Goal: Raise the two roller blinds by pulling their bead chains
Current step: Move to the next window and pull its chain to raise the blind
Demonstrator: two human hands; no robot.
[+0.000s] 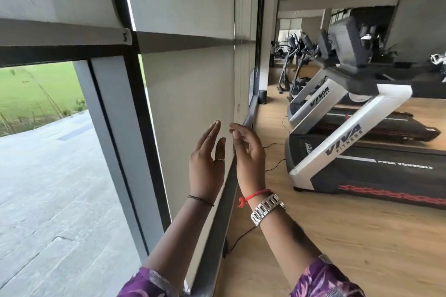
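Lowered blind (193,67), bead chain (234,79) at its right edge; my right hand (248,149) curls half-closed beside it, left hand (207,157) open, empty. I'd pinch one strand, pull straight down

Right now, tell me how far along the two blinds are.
Done: the left blind is partly raised, lawn showing beneath it. In hand: both hands reach for the bead chain beside the right blind; the right hand seems to pinch it, the left hand is open. Left: that blind hangs fully down.
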